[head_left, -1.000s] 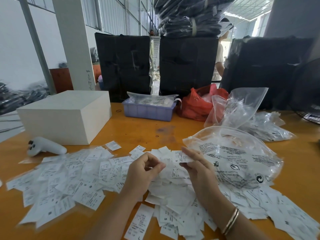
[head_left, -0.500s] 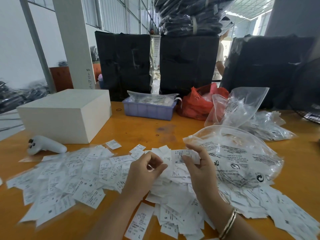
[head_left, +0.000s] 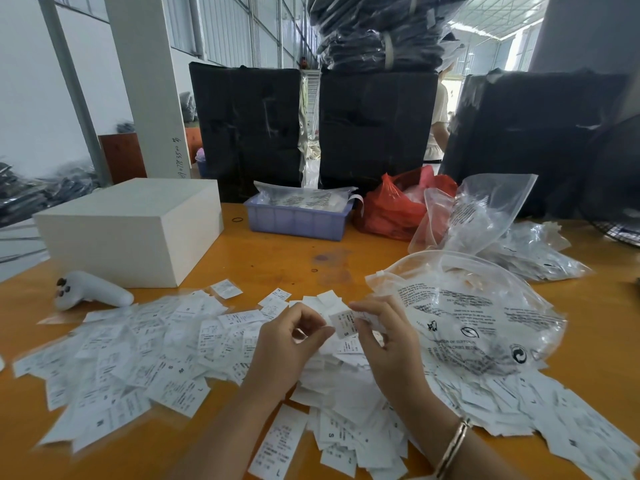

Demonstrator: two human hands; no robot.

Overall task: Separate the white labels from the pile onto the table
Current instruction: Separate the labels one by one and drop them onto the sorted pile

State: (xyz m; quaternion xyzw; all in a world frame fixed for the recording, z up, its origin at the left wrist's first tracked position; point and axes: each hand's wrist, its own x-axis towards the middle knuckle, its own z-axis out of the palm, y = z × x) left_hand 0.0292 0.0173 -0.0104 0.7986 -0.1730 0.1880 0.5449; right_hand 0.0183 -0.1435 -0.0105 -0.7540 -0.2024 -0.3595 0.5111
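- White labels (head_left: 346, 372), small printed paper slips, lie heaped on the orange table (head_left: 277, 261) directly beneath both sets of fingers; I judge this heap to be the pile I am sorting.
- One label (head_left: 344, 323) is lifted just above the heap, between the two hands. My right hand (head_left: 388, 344) pinches its right end with thumb and forefinger, the other fingers loosely curled beside them.
- My left hand (head_left: 291, 344) has its fingers curled, thumb tip reaching toward the slip's left edge. I cannot tell whether it touches the paper or holds anything.
- I judge the slip is held up clear of the heap so that it can be peeled away singly and its print checked.
- Its long axis runs up and down in the view, tilted a little, printed face toward me, a letter S near its lower end.
- To the left of my left fingers a loose spread of labels (head_left: 138, 348) lies flat in a thin layer, likely those already separated.
- To the right of my right fingers a clear printed plastic bag (head_left: 478, 306) bulges over more slips, its mouth towards the heap.
- Beyond the fingertips stand a white box (head_left: 131, 230), a white controller (head_left: 93, 294), a lilac tray (head_left: 294, 223) and a red bag (head_left: 391, 209).
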